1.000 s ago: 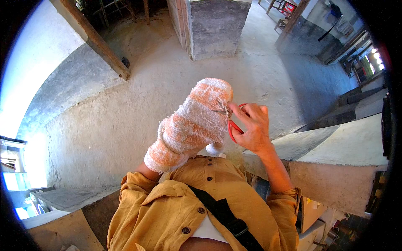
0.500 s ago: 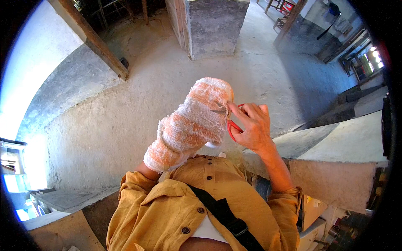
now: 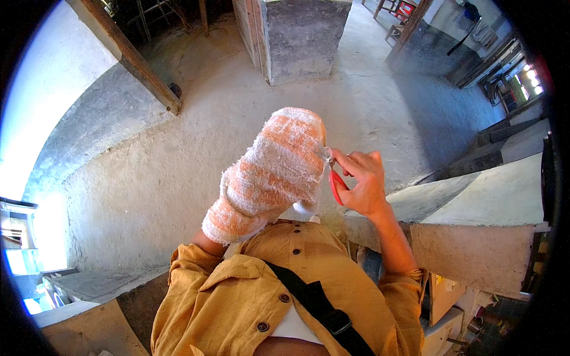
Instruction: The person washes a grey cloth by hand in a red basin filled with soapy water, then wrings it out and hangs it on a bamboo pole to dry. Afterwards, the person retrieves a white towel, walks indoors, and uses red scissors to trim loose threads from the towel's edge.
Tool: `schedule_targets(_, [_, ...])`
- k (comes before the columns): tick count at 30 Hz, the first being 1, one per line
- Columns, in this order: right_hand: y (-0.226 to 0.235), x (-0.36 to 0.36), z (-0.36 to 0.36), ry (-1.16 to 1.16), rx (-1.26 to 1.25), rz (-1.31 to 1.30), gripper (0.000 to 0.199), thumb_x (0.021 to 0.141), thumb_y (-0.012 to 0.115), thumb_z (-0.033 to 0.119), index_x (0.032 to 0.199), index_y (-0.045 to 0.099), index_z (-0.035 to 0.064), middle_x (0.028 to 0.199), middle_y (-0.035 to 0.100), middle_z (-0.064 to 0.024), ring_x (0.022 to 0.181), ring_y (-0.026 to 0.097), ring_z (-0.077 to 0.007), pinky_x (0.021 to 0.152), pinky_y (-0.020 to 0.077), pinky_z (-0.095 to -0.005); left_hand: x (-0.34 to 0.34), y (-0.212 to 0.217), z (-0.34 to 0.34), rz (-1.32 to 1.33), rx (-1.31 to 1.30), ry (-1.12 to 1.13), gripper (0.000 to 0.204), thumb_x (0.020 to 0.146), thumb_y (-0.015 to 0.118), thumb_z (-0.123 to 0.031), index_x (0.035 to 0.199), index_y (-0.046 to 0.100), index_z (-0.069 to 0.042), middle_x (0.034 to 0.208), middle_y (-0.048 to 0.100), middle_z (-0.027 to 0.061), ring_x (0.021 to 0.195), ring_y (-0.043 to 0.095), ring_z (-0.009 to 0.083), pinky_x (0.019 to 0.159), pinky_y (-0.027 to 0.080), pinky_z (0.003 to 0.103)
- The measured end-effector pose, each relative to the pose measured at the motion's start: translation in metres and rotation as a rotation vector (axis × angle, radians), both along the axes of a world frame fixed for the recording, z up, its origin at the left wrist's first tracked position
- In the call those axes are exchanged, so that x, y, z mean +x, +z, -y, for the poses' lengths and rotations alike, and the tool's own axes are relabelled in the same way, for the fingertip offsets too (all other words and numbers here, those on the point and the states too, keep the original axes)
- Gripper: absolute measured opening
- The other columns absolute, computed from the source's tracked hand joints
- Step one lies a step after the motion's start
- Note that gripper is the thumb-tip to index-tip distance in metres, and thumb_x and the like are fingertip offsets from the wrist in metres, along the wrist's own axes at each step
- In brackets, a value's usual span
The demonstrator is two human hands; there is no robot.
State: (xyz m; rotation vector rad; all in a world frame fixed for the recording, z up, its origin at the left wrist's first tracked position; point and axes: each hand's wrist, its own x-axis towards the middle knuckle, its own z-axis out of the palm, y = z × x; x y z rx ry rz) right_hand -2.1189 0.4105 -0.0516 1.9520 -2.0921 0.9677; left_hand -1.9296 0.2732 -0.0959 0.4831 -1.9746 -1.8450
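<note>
A fuzzy orange-and-white striped piece (image 3: pixel 267 166), shaped like a thick sock or mitten, covers my left hand and wrist. My left forearm (image 3: pixel 209 244) enters at its lower end, so the fingers are hidden inside. My right hand (image 3: pixel 362 184) is closed round small scissors (image 3: pixel 338 185) with red handles. The scissors' short metal tip is beside the right edge of the fuzzy piece, where frayed white threads stick out. Thumb and forefinger are close to those threads; whether they pinch them, I cannot tell. A white tuft (image 3: pixel 304 207) hangs at the piece's lower right.
Below my hands is my tan buttoned shirt (image 3: pixel 314 249) with a black strap (image 3: pixel 314 302) across it. Bare concrete floor (image 3: pixel 136 184) lies ahead. A pale ledge (image 3: pixel 475 204) runs at right, a grey pillar (image 3: pixel 306 41) stands at the far side, and a wooden post (image 3: pixel 139 65) at left.
My right hand has shifted slightly right, and the scissors have turned, so their blades no longer lie over the fuzzy piece. The piece has moved slightly left.
</note>
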Motion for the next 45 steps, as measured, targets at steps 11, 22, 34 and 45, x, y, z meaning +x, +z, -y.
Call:
schedule_targets(11, [-0.012,0.006,0.006,-0.085,-0.126,-0.164,0.045,0.062,0.072,0.014,0.105,0.062,0.0099,0.07,0.05,-0.0011,0.065,0.05,-0.0163,0.065,0.0308,-0.0325,0.002,0.001,-0.002,-0.005,0.022,0.023,0.066,0.08,0.066,-0.027,0.135,0.034,-0.009,0.135,0.039,0.0082,0.124,0.036,0.0244,0.105,0.026,0.036])
schedule_targets(22, [-0.009,0.009,0.012,-0.084,-0.164,-0.216,0.048,0.061,0.072,0.015,0.107,0.061,0.0095,0.069,0.048,-0.0009,0.067,0.05,-0.0157,0.063,0.0313,-0.0329,-0.014,-0.001,-0.005,-0.001,-0.05,0.007,0.066,0.08,0.065,-0.028,0.135,0.034,-0.009,0.136,0.038,0.0084,0.125,0.035,0.0248,0.106,0.025,0.037])
schedule_targets(34, [-0.019,0.013,0.01,-0.063,-0.114,-0.238,0.041,0.066,0.07,0.012,0.106,0.06,0.0097,0.064,0.052,-0.0005,0.058,0.053,-0.0157,0.059,0.0338,-0.0326,-0.005,0.001,-0.007,0.008,-0.071,0.01,0.066,0.081,0.065,-0.028,0.136,0.033,-0.01,0.136,0.037,0.0086,0.126,0.034,0.0253,0.106,0.024,0.037])
schedule_targets(45, [-0.007,0.023,0.013,-0.063,-0.09,-0.195,0.047,0.062,0.072,0.015,0.107,0.061,0.0089,0.069,0.053,-0.001,0.067,0.052,-0.0154,0.065,0.0302,-0.0316,0.014,-0.004,-0.011,0.037,-0.069,0.022,0.066,0.081,0.064,-0.029,0.136,0.033,-0.01,0.137,0.036,0.0087,0.126,0.033,0.0258,0.107,0.023,0.037])
